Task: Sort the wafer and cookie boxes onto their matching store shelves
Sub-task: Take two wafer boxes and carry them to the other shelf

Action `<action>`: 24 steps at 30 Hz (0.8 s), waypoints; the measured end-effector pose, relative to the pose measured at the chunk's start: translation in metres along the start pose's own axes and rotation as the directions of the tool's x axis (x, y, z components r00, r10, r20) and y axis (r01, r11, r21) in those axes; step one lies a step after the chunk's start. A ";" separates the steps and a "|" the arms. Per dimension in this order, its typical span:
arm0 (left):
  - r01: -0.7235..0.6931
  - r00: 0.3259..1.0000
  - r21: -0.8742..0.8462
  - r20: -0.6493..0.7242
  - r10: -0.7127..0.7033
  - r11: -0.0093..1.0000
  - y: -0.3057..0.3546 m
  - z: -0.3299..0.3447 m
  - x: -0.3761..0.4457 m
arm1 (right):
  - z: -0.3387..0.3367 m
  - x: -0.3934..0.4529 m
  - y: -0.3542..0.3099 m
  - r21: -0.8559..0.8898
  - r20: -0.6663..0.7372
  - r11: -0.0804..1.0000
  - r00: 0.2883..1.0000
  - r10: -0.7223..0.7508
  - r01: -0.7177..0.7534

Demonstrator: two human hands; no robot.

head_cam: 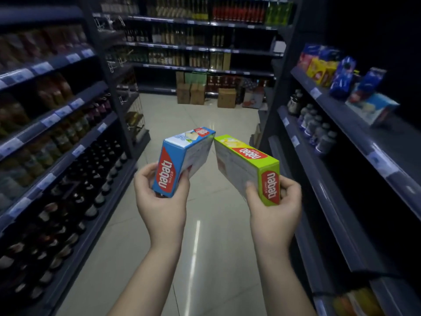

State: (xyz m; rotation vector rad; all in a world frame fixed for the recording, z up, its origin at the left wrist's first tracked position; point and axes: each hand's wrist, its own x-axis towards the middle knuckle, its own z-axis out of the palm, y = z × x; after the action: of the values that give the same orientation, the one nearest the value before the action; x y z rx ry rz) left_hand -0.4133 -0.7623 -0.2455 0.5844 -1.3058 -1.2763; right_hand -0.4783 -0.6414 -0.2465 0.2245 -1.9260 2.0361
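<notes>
While standing in a shop aisle, a person holds two boxes.
Left hand (160,197) grips a blue cardboard wafer box (182,160); right hand (274,201) grips a green cardboard wafer box (248,167), far corners touching.

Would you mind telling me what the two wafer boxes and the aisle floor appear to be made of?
The blue wafer box in the left hand and the green wafer box in the right hand look like printed paperboard with a light sheen: crisp folded edges, flat panels. The floor looks like polished tile, probably ceramic: it mirrors a bright light streak and shows a faint joint line.
</notes>
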 end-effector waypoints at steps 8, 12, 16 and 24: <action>0.021 0.999 -0.045 0.030 -0.020 0.999 -0.065 0.114 0.070 | 0.054 0.123 0.047 0.006 -0.033 1.000 0.999 -0.010 0.010; 0.036 0.995 -0.048 0.093 -0.032 0.998 -0.107 0.171 0.117 | 0.094 0.182 0.077 -0.034 -0.102 0.998 0.994 -0.050 0.047; 0.056 0.978 -0.091 0.205 -0.036 0.994 -0.142 0.239 0.179 | 0.138 0.249 0.098 -0.068 -0.204 0.995 0.975 -0.082 0.069; 0.162 0.892 -0.176 0.448 -0.067 0.971 -0.196 0.381 0.243 | 0.169 0.359 0.130 -0.182 -0.411 0.980 0.900 -0.145 0.075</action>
State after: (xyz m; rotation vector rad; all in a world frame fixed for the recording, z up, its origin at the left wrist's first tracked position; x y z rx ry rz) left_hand -0.8814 -0.9147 -0.2341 0.2285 -1.4917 -1.6899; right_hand -0.8760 -0.7668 -0.2362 -0.1373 -1.7442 1.6734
